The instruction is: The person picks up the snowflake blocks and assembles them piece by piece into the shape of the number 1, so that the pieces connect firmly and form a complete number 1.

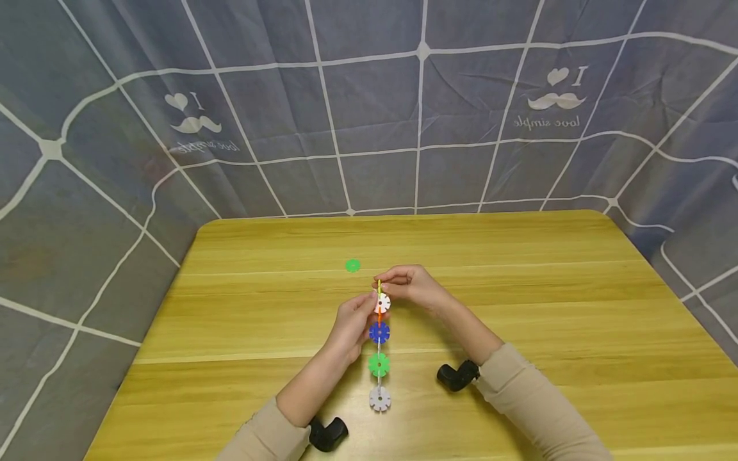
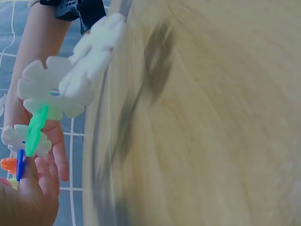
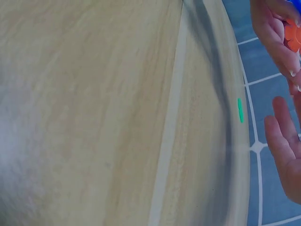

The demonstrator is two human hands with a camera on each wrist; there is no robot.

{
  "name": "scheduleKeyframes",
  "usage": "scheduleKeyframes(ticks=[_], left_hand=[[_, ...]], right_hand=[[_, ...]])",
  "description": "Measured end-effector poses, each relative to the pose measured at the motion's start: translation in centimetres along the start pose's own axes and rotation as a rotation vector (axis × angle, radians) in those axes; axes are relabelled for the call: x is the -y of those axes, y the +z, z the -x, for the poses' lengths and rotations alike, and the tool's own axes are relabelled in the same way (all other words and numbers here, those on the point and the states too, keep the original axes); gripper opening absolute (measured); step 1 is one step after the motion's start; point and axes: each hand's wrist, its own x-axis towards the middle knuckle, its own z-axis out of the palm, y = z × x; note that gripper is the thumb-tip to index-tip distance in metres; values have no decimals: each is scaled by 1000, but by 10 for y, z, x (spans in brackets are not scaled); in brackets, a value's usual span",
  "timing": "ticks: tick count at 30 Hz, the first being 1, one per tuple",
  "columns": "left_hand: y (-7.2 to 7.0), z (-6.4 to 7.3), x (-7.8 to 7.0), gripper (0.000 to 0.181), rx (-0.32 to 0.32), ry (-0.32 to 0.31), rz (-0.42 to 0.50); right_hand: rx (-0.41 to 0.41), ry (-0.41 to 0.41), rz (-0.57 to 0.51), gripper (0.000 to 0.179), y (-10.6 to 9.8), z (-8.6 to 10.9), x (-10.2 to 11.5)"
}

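A chain of notched plastic discs, slotted together at alternating angles, runs toward the viewer in the head view. From its far end come a yellow disc [image 1: 379,286], a white disc [image 1: 384,303], an orange disc [image 1: 379,315], a blue disc [image 1: 379,332], then a green disc [image 1: 379,364] between pale edge-on ones, and a whitish disc [image 1: 380,399] nearest. My left hand [image 1: 350,323] grips the chain around the white and orange discs. With thumb and fingers, my right hand [image 1: 418,287] pinches the yellow disc. The left wrist view shows the chain's near part raised, its shadow on the table.
A loose green disc [image 1: 353,265] lies flat on the wooden table [image 1: 259,269], beyond the hands. Black curved devices sit at the right wrist [image 1: 458,375] and left wrist [image 1: 328,434]. A grey curtain [image 1: 375,115] with white lines hangs behind and beside the table.
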Motion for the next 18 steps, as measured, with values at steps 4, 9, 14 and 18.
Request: scheduleKeyframes(ticks=[4, 9, 14, 18], left_hand=[[0, 0, -1, 39, -2, -10, -40], [0, 1, -3, 41, 0, -28, -72], [1, 0, -3, 43, 9, -52, -48], [1, -1, -3, 43, 9, -71, -48]], right_hand=[[3, -7, 13, 28, -1, -1, -3], [5, -5, 28, 29, -1, -1, -5], [8, 1, 37, 31, -1, -1, -5], [14, 1, 34, 33, -1, 0, -5]])
